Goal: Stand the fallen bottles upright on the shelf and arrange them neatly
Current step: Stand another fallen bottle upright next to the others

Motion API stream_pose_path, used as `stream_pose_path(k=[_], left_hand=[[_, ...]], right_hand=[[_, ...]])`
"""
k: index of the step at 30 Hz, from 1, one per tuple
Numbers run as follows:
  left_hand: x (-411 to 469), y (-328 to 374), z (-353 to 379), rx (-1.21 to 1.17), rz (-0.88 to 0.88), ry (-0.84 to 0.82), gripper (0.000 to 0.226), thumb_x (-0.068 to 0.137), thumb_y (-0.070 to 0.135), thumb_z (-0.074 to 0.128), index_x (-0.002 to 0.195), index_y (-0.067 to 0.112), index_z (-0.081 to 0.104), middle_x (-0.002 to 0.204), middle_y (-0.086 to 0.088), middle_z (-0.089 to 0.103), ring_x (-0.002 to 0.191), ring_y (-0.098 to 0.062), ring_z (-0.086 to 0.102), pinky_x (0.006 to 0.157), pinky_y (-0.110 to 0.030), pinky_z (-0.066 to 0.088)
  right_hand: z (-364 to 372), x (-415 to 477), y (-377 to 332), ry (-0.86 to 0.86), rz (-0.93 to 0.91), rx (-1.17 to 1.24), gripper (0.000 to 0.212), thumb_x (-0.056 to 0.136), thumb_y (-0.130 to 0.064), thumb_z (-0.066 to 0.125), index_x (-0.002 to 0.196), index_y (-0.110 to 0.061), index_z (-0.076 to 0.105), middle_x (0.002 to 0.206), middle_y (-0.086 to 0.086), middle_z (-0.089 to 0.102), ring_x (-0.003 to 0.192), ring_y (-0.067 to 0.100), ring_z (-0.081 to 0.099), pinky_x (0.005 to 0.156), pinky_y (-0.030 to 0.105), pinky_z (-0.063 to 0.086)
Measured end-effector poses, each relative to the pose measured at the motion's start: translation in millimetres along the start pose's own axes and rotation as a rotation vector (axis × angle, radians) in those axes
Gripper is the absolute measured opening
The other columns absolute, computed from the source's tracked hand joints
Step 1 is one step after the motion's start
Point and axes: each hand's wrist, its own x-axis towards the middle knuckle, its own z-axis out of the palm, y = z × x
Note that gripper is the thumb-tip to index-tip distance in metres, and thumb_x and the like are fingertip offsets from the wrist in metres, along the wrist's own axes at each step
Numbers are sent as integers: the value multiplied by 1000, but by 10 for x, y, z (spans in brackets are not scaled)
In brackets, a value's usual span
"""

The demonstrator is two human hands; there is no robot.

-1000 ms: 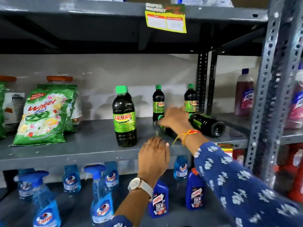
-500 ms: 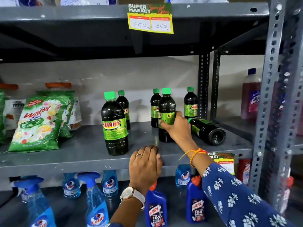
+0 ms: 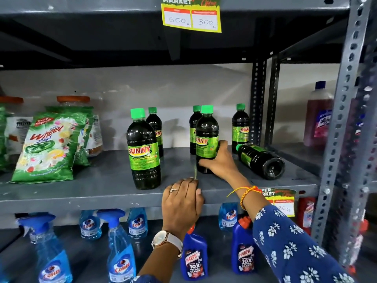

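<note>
My right hand [image 3: 221, 160] grips the lower body of a dark green-capped Sunny bottle [image 3: 206, 133], which stands upright on the grey shelf [image 3: 102, 193]. Another Sunny bottle [image 3: 260, 160] lies on its side to the right, base toward me, cap toward the back. A large Sunny bottle [image 3: 143, 152] stands upright at the front left. Three more upright bottles stand at the back: one [image 3: 155, 127] behind the large one, one [image 3: 193, 127] behind the held bottle, one [image 3: 240, 129] by the post. My left hand [image 3: 182, 201] rests flat over the shelf's front edge.
Green Wheel detergent packs [image 3: 49, 148] and orange-lidded jars [image 3: 73, 101] fill the shelf's left. A perforated steel post [image 3: 258, 103] stands at the back right, another [image 3: 342, 119] in front. Blue Colin sprays [image 3: 120, 252] and Harpic bottles [image 3: 194, 260] stand below. A yellow price tag [image 3: 191, 19] hangs above.
My right hand has lifted a fallen bottle from lying to standing upright and still holds it. The view moved closer. My left hand stays on the shelf edge.
</note>
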Motion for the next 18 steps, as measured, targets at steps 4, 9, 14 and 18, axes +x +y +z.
stream_pose_path(k=[4,9,14,18], left_hand=[[-7,1,15,-5,-1,4,34,89,28,38,97,12,66,93,-6,70,81,-24,63,78,-35,36],[-12,2,17,-4,1,5,34,89,28,38,98,11,66,94,-7,70,83,-26,64,79,-36,36],[-5,1,5,-5,6,9,34,89,28,37,97,12,66,92,-6,70,81,-25,63,76,-35,35],[-3,0,7,-2,4,2,33,89,28,37,96,12,66,92,-6,70,80,-25,63,76,-35,35]], right_hand=[[3,13,-2,-2,9,191,75,59,-25,80,117,-15,32,100,-2,52,95,18,53,66,22,38],[13,20,19,2,-17,108,70,56,-26,84,101,-19,31,97,-3,48,90,15,49,60,20,36],[12,45,47,-81,31,240,63,66,-19,75,107,-20,28,92,-12,49,93,14,53,66,19,39],[11,61,54,-54,25,191,71,56,-25,84,104,-20,31,91,-13,51,89,12,54,74,27,41]])
